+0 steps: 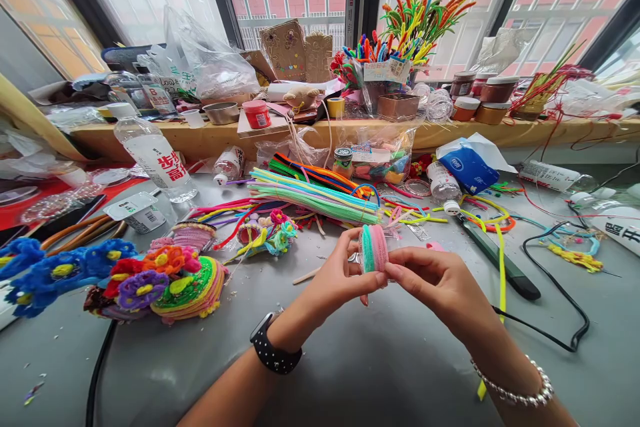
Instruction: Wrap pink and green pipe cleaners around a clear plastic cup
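Note:
A small round piece wound with mint-green and pink pipe cleaners (375, 248) is held up over the grey table, a clear rim showing at its side. My left hand (333, 283) grips it from the left, thumb below and fingers behind. With thumb and forefinger, my right hand (440, 283) pinches its right edge; the other fingers curl in. Just behind lies a thick bundle of pastel pipe cleaners (315, 197). To the left are finished fuzzy flowers in blue (65, 270) and a round piece topped with orange, red and purple flowers (143, 288).
A green-handled cutter (500, 260) and a black cable (570, 293) lie to the right. A water bottle (155, 157) and a yogurt cup (137, 212) stand left. Pots, bags and a bunch of pipe cleaners (420, 33) crowd the windowsill (210, 140).

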Tool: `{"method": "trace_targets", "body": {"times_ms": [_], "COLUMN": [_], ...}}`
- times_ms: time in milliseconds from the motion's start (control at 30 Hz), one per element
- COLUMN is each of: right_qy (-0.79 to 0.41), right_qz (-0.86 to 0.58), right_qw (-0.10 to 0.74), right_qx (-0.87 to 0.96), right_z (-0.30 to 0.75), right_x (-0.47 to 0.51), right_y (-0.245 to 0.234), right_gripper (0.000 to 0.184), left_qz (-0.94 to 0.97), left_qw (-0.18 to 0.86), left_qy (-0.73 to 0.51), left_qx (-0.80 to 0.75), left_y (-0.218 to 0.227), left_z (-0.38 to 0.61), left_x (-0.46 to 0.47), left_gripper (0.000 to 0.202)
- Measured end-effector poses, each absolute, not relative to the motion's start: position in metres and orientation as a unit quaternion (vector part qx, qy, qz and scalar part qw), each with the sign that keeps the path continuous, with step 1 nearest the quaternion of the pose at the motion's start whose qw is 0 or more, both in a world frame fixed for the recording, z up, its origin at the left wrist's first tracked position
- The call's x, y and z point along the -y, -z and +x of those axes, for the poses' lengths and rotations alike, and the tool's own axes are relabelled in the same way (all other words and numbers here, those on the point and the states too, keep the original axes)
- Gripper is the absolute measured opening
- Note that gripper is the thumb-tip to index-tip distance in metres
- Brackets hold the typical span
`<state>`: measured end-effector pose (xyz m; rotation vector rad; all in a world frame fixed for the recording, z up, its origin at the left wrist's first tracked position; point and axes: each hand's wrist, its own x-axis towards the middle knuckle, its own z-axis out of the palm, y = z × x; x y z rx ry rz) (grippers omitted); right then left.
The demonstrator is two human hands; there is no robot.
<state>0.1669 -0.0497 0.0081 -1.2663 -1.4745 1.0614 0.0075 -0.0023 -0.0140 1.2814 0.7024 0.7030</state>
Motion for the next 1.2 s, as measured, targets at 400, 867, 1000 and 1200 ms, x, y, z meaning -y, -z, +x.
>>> {"method": "trace_targets", "body": {"times_ms": [400, 867, 1000, 1200], "right_qy": [-0.42, -0.399, -0.395, -0.392], "right_qz": [-0.516, -0.52, -0.522, -0.515], "right_qw": [0.453, 0.457, 0.459, 0.435], "right_qx": [0.593, 0.601, 0.601, 0.626], "right_z": [0.1663, 0.1658, 0.1661, 0.1686], "right_x": [0.05, 0.0497, 0.0501, 0.05], "right_y": [-0.0067, -0.0065, -0.0064, -0.0114], "right_gripper": [0.021, 0.021, 0.022, 0.027], "left_qz": [0.579, 0.576, 0.575, 0.567], "left_qw": [0.682, 0.682, 0.683, 0.689], "left_qy": [-0.312, -0.319, -0.318, -0.314], "left_qx": [-0.32, -0.318, -0.319, -0.325], "left_y": [0.0142, 0.0145, 0.0144, 0.0138], "left_z": [0.007, 0.008, 0.0082, 0.0074], "left_x": [0.0017, 0.0018, 0.0013, 0.0014], "left_gripper": [0.067, 0.067, 0.069, 0.07]}}
